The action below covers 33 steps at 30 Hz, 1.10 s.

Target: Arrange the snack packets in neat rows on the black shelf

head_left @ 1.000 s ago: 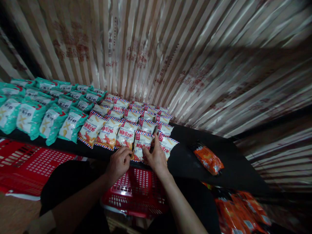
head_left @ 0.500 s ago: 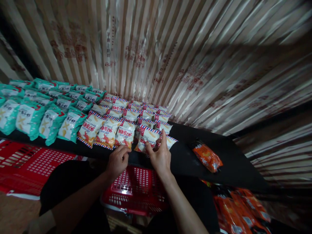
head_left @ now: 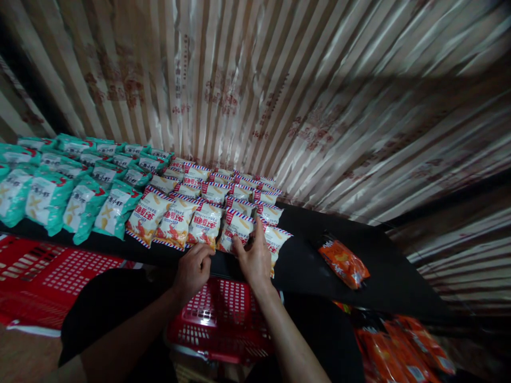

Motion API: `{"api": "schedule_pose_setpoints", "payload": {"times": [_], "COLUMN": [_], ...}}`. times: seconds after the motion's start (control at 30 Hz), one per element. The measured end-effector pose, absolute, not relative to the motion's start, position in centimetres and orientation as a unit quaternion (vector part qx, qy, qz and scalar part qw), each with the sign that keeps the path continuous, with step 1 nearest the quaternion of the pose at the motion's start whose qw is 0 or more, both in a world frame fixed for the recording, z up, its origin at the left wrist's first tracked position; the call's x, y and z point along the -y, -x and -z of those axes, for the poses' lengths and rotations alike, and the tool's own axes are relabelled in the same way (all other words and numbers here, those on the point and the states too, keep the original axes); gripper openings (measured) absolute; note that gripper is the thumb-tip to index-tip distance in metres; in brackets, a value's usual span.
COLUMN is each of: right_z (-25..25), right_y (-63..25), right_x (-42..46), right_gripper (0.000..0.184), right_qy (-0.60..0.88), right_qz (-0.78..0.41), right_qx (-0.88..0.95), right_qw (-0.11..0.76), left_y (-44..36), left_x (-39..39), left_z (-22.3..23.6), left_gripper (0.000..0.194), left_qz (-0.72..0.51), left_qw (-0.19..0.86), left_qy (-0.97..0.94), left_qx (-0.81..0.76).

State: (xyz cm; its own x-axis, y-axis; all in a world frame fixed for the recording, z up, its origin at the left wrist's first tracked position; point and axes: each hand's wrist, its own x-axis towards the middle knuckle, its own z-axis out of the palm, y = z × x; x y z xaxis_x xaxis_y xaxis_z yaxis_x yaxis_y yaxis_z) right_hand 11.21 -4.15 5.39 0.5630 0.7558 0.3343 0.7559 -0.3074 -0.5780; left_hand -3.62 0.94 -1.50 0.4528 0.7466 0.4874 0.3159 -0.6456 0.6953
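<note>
Packets in teal lead off at far left, rows leaning back on the black table, presumably so every label faces me. Next, my left hand, fingers curled in at the bottom edge of a neighbouring white packet; whether they pinch it, I can't tell. And now the front-row packet between my hands, tilted back, perhaps to show its front too: cream-white, plump, red lettering, striped top seam. Over it my right hand, thumb and forefinger spread, thumb against its lower face, likely steadying it. Out right, one orange packet lies well apart!
</note>
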Motion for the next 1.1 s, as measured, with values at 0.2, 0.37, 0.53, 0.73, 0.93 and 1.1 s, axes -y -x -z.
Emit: {"api": "schedule_pose_setpoints", "payload": {"times": [0.2,0.37,0.53,0.73,0.93,1.1], "right_z": [-4.7,-4.6,-4.6,-4.3,-3.9,-3.0], "right_y": [-11.4,-11.4,-11.5,-11.8,-11.9,-14.1], "right_x": [4.1,4.2,4.4,5.1,7.3,10.4], "right_gripper": [0.061,0.060,0.062,0.057,0.057,0.053], "right_qy": [0.796,0.782,0.774,0.757,0.732,0.781], "right_qz": [0.003,-0.006,-0.023,-0.078,-0.090,0.057], "right_qx": [0.488,0.501,0.497,0.485,0.496,0.424], "right_qw": [0.357,0.370,0.392,0.431,0.459,0.456], "left_y": [3.6,3.5,2.8,1.4,0.7,0.9], "left_x": [-0.9,-0.7,-0.5,-0.7,-0.8,-0.8], "left_z": [1.6,1.5,1.0,0.7,1.1,1.5], "left_gripper": [0.026,0.027,0.032,0.032,0.033,0.036], "left_qz": [-0.403,-0.421,-0.447,-0.441,-0.414,-0.395], "left_qw": [0.249,0.226,0.175,0.119,0.102,0.092], "left_qy": [-0.818,-0.830,-0.851,-0.869,-0.877,-0.887], "left_qx": [-0.325,-0.288,-0.214,-0.191,-0.223,-0.223]}}
